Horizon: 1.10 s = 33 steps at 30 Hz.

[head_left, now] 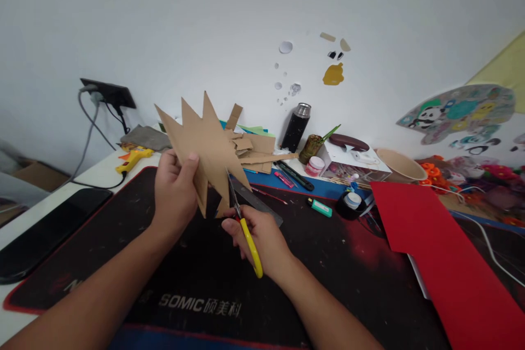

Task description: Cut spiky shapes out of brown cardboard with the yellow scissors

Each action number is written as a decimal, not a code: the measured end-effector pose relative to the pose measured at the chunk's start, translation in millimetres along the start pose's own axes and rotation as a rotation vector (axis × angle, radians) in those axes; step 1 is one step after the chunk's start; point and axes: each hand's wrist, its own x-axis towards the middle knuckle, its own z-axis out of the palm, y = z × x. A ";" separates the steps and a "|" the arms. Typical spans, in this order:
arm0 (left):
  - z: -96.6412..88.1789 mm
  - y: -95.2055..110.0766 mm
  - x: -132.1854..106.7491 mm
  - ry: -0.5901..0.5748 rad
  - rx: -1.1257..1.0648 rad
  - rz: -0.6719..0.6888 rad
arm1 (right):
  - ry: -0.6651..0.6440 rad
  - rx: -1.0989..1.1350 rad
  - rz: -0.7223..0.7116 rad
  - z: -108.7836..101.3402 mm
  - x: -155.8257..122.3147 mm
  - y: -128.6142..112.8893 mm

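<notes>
My left hand (175, 191) grips a piece of brown cardboard (205, 147) by its left edge, thumb on the near face. Several pointed spikes are cut along the cardboard's outline, at the top and at the bottom. My right hand (262, 235) is closed round the handles of yellow-handled scissors (250, 246). The scissor blades reach up to the cardboard's lower right edge, between two spikes. How far the blades are parted is hard to make out. Both hands are above the black desk mat (197, 268).
Cardboard scraps (258, 147) lie behind the hands. A yellow hot glue gun (135, 158) and a black phone (53, 224) are on the left. Toward the back stand a black thermos (295, 126) and a pink-labelled jar (315, 166). Red card (443, 251) lies on the right, near a teal eraser-like object (320, 207).
</notes>
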 end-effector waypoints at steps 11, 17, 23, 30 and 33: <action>13.5 11.8 -17.2 -0.171 -0.141 -0.247 | 0.037 -0.040 -0.042 -2.6 0.0 1.4; 12.3 13.9 -20.3 -0.218 -0.086 -0.248 | 0.040 -0.022 -0.038 -2.8 0.8 4.4; 9.3 14.3 -24.4 -0.217 0.030 -0.174 | 0.033 0.018 -0.069 -4.8 -0.4 -2.7; 11.7 15.3 -20.8 -0.248 -0.033 -0.230 | 0.040 -0.030 -0.047 -5.8 -0.9 -0.4; 12.3 14.7 -21.8 -0.245 -0.035 -0.230 | 0.053 -0.039 -0.048 -4.9 -1.1 -1.2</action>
